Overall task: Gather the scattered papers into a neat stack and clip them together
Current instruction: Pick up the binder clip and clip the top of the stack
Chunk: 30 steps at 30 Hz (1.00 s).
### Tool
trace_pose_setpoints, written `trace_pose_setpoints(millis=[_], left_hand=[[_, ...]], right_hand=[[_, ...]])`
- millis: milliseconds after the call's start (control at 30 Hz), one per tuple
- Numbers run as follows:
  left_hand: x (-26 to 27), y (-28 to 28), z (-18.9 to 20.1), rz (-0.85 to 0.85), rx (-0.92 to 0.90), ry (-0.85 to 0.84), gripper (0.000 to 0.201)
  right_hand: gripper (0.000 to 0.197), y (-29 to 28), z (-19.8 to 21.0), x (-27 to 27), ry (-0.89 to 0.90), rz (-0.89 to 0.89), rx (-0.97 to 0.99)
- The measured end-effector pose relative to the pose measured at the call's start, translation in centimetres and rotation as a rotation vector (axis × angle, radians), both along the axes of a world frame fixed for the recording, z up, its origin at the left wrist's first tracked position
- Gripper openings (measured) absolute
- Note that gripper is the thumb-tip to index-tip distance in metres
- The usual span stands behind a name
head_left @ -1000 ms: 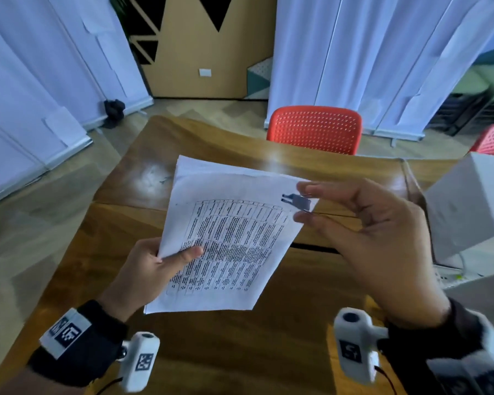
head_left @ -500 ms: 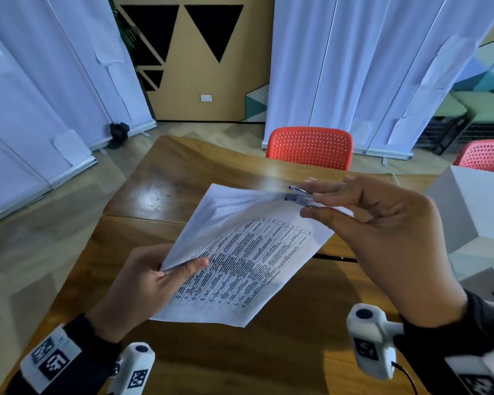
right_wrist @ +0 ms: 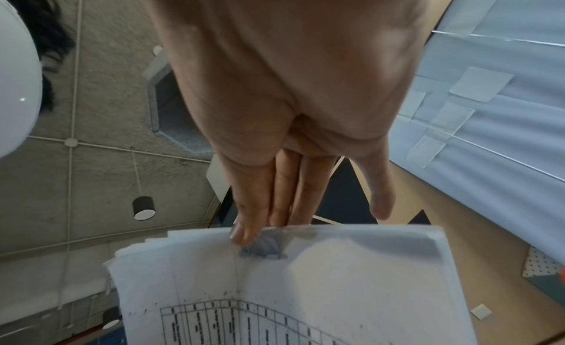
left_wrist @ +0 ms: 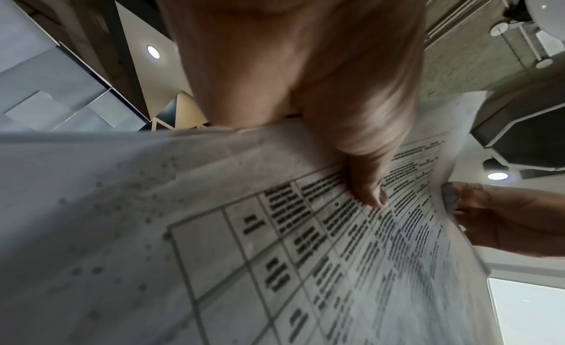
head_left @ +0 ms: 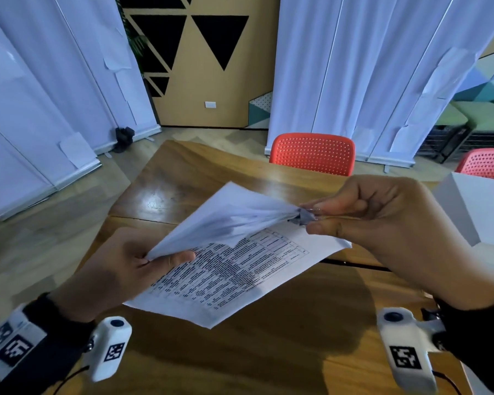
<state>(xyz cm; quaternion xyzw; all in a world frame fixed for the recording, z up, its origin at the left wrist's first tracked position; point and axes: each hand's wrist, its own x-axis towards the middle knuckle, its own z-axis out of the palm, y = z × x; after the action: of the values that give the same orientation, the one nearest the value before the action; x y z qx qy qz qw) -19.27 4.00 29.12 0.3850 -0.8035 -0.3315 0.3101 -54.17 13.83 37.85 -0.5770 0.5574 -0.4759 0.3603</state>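
A stack of white papers [head_left: 234, 277] printed with a table is held in the air above the wooden table [head_left: 283, 354]. My left hand [head_left: 143, 263] grips the stack's left edge, thumb [left_wrist: 371, 195] on top of the printed sheet [left_wrist: 275, 265]. My right hand [head_left: 382, 220] pinches a small grey binder clip [head_left: 301, 217] at the stack's far right corner, where the upper sheets bunch and lift. In the right wrist view the clip [right_wrist: 264, 247] sits on the paper edge [right_wrist: 305, 277] under my thumb tip [right_wrist: 241, 231].
A white box [head_left: 479, 212] stands at the table's right edge. Two red chairs [head_left: 311, 153] [head_left: 485, 163] stand behind the table, with white roll-up banners [head_left: 354, 67] beyond them.
The stack has tilted flatter and lower. The clip has gone from just off the corner onto it, and the upper sheets now bunch up at my right hand.
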Motion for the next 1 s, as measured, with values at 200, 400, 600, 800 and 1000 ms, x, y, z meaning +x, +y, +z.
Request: trace_pose_setpoints(millis=[200, 400, 600, 800, 1000], left_hand=[[-0.9, 0.6, 0.6, 0.018, 0.249, 0.092, 0.020], [-2.5, 1.4, -0.4, 0.003, 0.380, 0.187, 0.012], [-2.9, 1.2, -0.1, -0.150, 0.452, 0.063, 0.019], [-2.8, 1.3, 3.9, -0.164, 0.353, 0.286, 0.018], [-5.3, 2.1, 8.1, -0.030, -0.306, 0.035, 0.030]], right_hand=[[0.039, -0.2, 0.9, 0.5, 0.006, -0.001, -0.067], [0.016, 0.4, 1.4, 0.4, 0.265, -0.065, -0.043], [0.010, 0.5, 0.9, 0.5, 0.354, -0.038, -0.081], [0.007, 0.9, -0.6, 0.8, 0.400, -0.047, -0.056], [0.007, 0.8, -2.6, 1.1, 0.482, -0.027, -0.056]])
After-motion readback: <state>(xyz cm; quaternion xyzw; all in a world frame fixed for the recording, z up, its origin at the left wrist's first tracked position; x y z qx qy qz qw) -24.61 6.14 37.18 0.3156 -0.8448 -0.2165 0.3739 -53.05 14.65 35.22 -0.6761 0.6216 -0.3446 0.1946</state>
